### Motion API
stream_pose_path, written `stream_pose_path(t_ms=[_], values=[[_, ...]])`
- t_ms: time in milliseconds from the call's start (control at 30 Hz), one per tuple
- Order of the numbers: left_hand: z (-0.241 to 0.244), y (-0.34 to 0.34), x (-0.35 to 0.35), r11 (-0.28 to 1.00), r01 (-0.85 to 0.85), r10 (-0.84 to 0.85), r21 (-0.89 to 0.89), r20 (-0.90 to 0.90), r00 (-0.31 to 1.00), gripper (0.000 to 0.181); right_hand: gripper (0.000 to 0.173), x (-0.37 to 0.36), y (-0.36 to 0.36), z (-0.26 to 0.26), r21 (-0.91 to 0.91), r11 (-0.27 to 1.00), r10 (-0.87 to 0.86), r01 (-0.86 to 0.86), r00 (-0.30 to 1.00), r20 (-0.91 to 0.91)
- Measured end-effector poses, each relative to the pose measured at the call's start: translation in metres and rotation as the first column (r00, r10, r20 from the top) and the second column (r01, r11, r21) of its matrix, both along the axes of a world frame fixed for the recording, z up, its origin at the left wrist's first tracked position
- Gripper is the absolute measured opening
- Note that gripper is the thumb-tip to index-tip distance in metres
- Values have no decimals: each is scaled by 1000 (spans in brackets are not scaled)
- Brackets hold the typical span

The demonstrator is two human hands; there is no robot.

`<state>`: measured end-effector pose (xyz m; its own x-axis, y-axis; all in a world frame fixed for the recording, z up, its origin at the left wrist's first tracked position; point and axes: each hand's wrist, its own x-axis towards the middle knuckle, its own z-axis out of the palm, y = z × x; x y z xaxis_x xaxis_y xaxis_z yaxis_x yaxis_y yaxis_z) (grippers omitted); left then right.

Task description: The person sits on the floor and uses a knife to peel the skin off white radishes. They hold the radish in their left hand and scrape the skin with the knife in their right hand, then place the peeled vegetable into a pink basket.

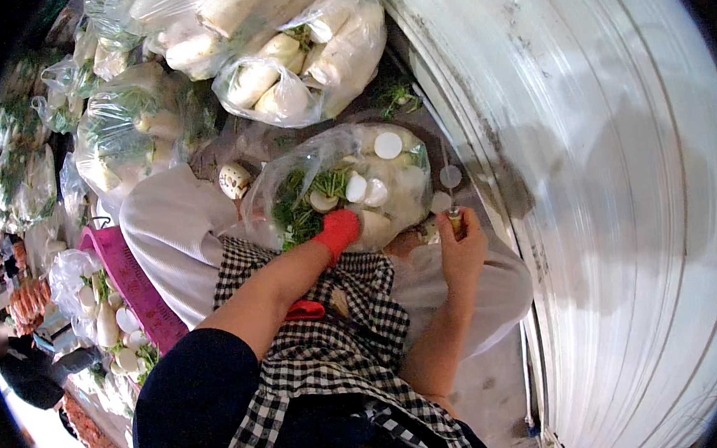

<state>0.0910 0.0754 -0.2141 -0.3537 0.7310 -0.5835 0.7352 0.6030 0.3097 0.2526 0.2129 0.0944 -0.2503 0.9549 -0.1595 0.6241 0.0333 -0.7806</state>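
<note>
My left hand (340,230), in a red glove, reaches into a clear plastic bag (261,187) between my knees. A pale daikon radish (375,229) lies right beside the glove; my fingertips are hidden, so I cannot tell whether they grip it. Cut radish tops with green leaves (324,192) fill the bag's near left part. White cut faces show among them, and a round white slice (388,145) lies farther up. In my bare right hand (462,236) is a thin-bladed knife (454,213) with a wooden-looking handle, its blade pointing away from me, right of the bag.
Large bags of daikon (297,83) stand ahead, with leafy bagged vegetables (130,128) at the left. A purple plastic crate (136,286) is beside my left leg. Two round slices (450,176) lie near a ribbed white wall (604,141) at right. Farther left is another person (29,370).
</note>
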Motion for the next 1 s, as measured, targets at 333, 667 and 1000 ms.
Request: stream_pose_path(t_ms=[333,667,1000], values=[[69,49,-77,983,-39,65,-181,143,988,35,62,-45,24,-143,-182,974,-85,132,966,242],[104,62,-14,753,304,-294,583,-116,949,83,29,-37,43,-281,-483,833,-241,270,963,123],[119,8,-118,653,431,-299,623,-311,902,25,17,-85,5,-105,-793,604,-528,-81,704,-474]])
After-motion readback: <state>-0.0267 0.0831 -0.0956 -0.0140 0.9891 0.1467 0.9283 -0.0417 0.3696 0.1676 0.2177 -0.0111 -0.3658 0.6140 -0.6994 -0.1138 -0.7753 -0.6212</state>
